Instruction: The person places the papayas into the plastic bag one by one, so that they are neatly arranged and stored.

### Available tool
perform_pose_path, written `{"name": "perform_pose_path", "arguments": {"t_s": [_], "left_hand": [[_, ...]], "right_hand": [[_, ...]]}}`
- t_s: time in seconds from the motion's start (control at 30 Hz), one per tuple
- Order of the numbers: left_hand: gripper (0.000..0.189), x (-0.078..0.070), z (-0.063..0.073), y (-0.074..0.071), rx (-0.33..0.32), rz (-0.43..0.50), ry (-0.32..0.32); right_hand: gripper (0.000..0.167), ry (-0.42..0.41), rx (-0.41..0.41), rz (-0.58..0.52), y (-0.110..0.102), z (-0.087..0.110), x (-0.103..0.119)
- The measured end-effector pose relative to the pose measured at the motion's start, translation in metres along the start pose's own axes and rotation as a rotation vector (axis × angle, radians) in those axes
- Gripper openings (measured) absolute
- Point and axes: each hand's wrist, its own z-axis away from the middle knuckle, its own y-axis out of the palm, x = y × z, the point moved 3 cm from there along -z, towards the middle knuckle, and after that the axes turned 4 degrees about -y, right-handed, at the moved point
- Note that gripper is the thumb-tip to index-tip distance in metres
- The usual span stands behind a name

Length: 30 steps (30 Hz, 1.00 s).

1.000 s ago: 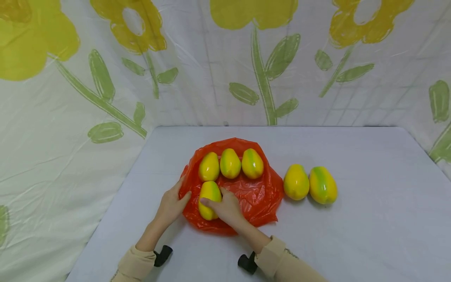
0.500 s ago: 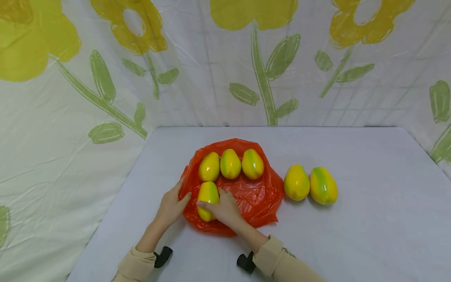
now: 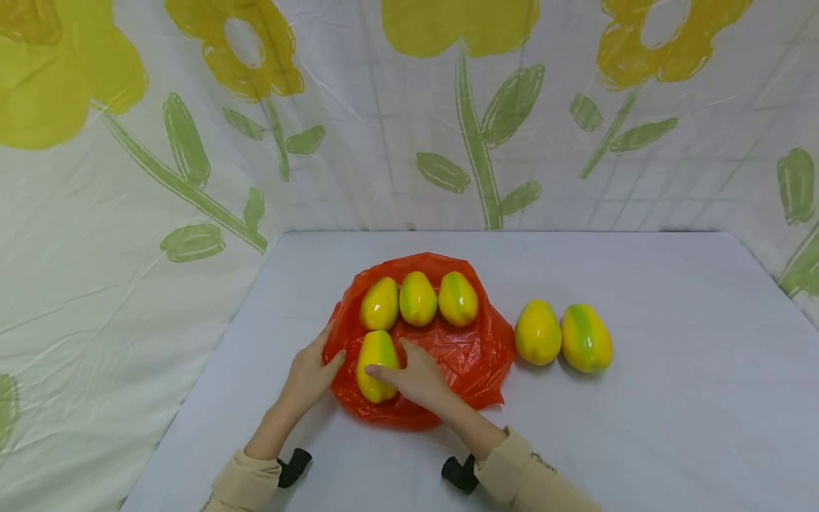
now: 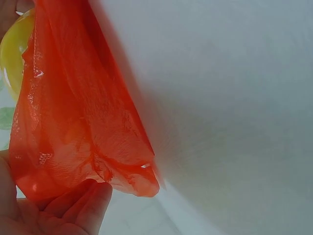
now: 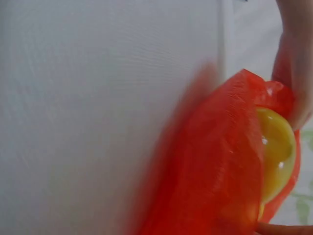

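An open red plastic bag (image 3: 457, 352) lies on the table with three yellow-green papayas (image 3: 419, 299) in a row at its far side. A fourth papaya (image 3: 377, 366) lies in front of them at the left. My left hand (image 3: 310, 373) holds the bag's left rim, thumb inside and fingers (image 4: 93, 208) along the outside of the plastic. My right hand (image 3: 416, 373) is over the bag's front, its thumb lying across the fourth papaya and its fingers spread just right of that fruit. In the right wrist view the papaya (image 5: 276, 154) shows behind the red plastic.
Two more papayas, one nearer the bag (image 3: 538, 333) and one farther right (image 3: 587, 338), lie side by side on the white table (image 3: 672, 412). A flower-printed curtain (image 3: 358, 142) hangs behind the table's far edge.
The fourth papaya has shifted slightly left in the bag. My right hand first went left with it, then drew back a little right, its fingers loosening. My left hand has stayed at the rim.
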Motion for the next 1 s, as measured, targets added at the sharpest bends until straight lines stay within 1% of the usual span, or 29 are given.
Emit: {"name": "perform_pose_path", "arguments": {"t_s": [0.23, 0.37, 0.63, 1.0], "left_hand": [[0.058, 0.001, 0.000, 0.001, 0.007, -0.001, -0.016], [0.058, 0.001, 0.001, 0.001, 0.015, 0.004, -0.023], [0.059, 0.001, 0.000, 0.002, 0.021, 0.006, -0.016], [0.058, 0.000, 0.002, 0.002, 0.014, 0.012, -0.013]], "right_hand": [[0.085, -0.002, -0.027, 0.002, -0.016, 0.007, 0.006], [0.085, 0.025, -0.052, -0.011, -0.025, 0.010, 0.003], [0.087, 0.046, -0.099, -0.005, -0.047, 0.015, -0.007], [0.087, 0.025, -0.130, 0.021, -0.061, 0.025, -0.012]]}}
